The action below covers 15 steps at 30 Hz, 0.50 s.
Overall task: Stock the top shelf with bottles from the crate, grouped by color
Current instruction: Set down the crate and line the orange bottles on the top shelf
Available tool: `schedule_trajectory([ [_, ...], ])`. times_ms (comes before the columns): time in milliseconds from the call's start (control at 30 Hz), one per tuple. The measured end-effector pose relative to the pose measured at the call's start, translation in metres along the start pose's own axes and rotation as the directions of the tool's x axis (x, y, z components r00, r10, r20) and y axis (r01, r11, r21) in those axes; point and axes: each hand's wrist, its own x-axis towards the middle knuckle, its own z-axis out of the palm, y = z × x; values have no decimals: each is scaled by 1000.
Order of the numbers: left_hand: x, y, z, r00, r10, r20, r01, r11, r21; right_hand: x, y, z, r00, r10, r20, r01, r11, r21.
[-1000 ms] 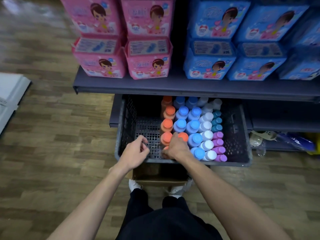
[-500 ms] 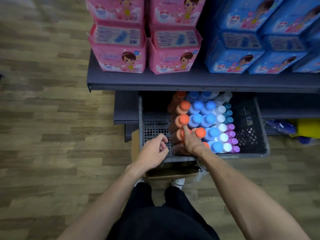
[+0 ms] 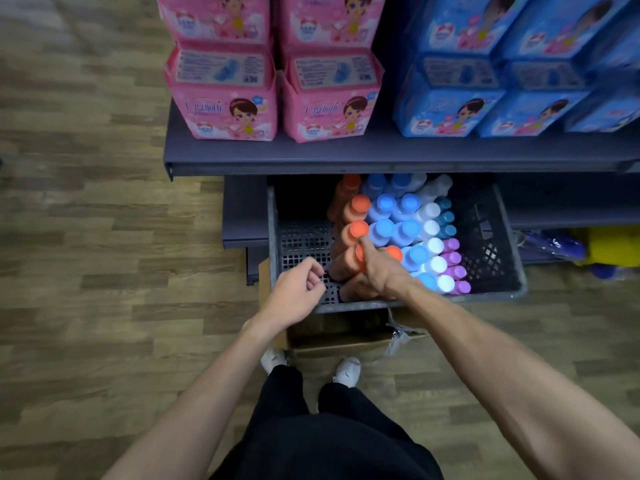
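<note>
A dark plastic crate point(image 3: 498, 237) stands on the floor under a shelf, holding rows of bottles: orange bottles point(image 3: 356, 206), blue bottles point(image 3: 386, 202), white bottles point(image 3: 429, 211), teal bottles point(image 3: 445, 218) and purple bottles point(image 3: 452, 259). My right hand point(image 3: 372, 271) grips an orange bottle at the near end of the orange row. My left hand point(image 3: 294, 294) hovers over the crate's near left part, fingers loosely curled, holding nothing. The top shelf is out of view.
A dark shelf point(image 3: 346, 154) above the crate carries pink packs point(image 3: 225, 95) on the left and blue packs point(image 3: 450, 102) on the right. A cardboard box point(image 3: 346, 337) sits under the crate's near edge. Yellow and blue items point(image 3: 609, 247) lie at right. Wooden floor spreads leftward.
The view has swung left and closer to the crate. My right hand has closed round the near orange bottle, and my left hand has stayed by the crate's near left edge.
</note>
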Motion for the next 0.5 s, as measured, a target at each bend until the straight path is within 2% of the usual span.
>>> schedule_trajectory([
  [267, 13, 18, 0, 999, -37, -7, 37, 996, 84, -33, -14, -81, 979, -202, 12, 202, 969, -140],
  [500, 30, 47, 1, 988, 52, -145, -22, 978, 208, -73, -32, -123, 945, -319, -68, 309, 942, -129],
])
